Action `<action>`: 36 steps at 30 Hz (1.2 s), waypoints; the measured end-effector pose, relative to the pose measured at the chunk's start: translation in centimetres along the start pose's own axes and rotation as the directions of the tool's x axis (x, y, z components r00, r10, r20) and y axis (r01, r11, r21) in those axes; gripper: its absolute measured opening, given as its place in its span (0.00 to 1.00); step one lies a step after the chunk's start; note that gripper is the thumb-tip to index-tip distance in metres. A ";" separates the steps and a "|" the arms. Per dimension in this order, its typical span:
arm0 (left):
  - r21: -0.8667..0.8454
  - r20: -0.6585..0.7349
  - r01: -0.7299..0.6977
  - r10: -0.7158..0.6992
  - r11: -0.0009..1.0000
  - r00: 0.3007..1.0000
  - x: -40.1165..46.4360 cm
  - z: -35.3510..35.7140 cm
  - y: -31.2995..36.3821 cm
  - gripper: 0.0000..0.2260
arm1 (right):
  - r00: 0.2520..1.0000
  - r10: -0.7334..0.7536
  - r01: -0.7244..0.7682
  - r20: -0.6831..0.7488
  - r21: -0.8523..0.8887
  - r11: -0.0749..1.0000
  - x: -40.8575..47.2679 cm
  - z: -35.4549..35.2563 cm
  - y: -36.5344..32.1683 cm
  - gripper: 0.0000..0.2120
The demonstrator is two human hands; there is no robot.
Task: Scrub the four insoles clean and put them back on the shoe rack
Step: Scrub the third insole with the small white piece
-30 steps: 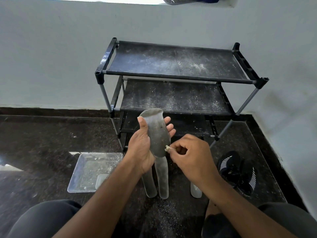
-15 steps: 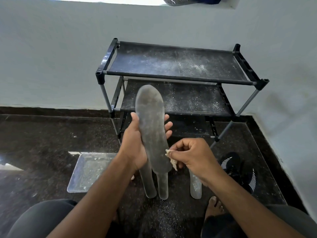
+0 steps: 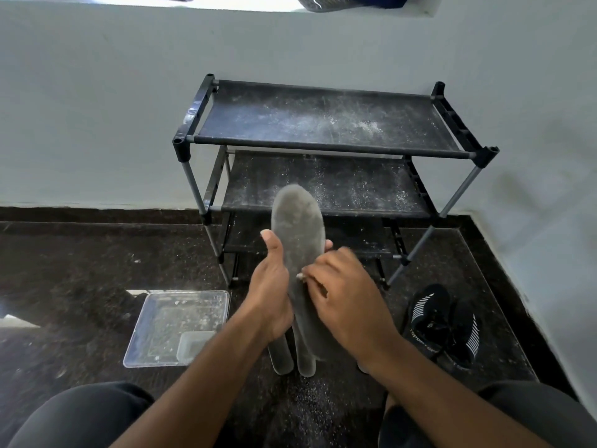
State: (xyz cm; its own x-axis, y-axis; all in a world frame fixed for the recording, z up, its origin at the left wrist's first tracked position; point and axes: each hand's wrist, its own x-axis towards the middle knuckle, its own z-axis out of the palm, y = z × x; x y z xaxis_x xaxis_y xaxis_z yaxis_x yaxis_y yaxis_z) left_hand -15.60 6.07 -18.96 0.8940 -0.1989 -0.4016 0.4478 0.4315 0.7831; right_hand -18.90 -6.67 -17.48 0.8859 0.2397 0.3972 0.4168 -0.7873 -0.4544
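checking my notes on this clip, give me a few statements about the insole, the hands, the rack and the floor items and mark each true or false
1. The left hand grips the grey insole with its toe end pointing up. True.
2. The right hand hangs idle away from the insole. False: it presses a small pale scrubbing piece against the insole.
3. The shoe rack has insoles lying on its top shelf. False: that shelf shows only white powder.
4. A clear plastic tray sits on the dark floor, on the person's left. True.
5. The black sneakers sit on the rack's middle shelf. False: they are on the floor to the right.
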 end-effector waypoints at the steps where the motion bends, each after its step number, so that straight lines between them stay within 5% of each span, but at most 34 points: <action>1: 0.023 -0.001 -0.011 0.011 1.000 1.000 -0.2 0.3 -0.3 0.39 | 0.999 -0.009 0.006 -0.037 -0.065 0.998 0.5 -0.2 0.3 0.06; 4: 0.061 -0.024 -0.046 0.047 0.997 0.999 -0.5 0.6 -0.5 0.37 | 0.995 0.068 -0.071 -0.080 -0.044 0.996 1.2 -0.6 0.9 0.05; 10: -0.089 -0.045 -0.075 0.072 0.993 0.996 0.0 -0.2 1.5 0.37 | 0.986 0.112 -0.110 0.123 -0.021 0.994 -0.3 -0.2 0.6 0.06; 17: -0.036 0.025 -0.024 0.025 0.999 0.999 -0.6 0.3 0.5 0.39 | 0.996 0.079 -0.082 -0.045 -0.051 0.995 0.7 -0.8 0.9 0.04; 23: -0.152 0.009 -0.060 0.062 0.987 0.998 -0.1 -0.2 1.4 0.39 | 0.973 0.179 -0.185 0.143 0.032 0.982 -0.4 -0.4 0.7 0.05; 30: -0.017 0.072 0.013 -0.012 1.000 0.997 -0.7 0.7 -0.5 0.39 | 0.979 0.184 -0.176 -0.084 0.098 0.980 1.0 -0.9 1.1 0.02; 36: -0.067 0.122 0.065 -0.056 0.996 0.991 0.0 -0.1 0.1 0.43 | 0.998 -0.001 -0.010 0.062 0.184 0.983 -0.6 -0.5 -0.1 0.06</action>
State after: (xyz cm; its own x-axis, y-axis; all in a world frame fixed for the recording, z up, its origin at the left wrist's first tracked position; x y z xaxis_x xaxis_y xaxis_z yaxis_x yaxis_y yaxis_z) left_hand -15.56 6.20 -18.88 0.8629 -0.3283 -0.3842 0.5024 0.4756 0.7221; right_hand -19.59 -6.97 -17.28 0.8963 0.2755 0.3474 0.4380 -0.6716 -0.5975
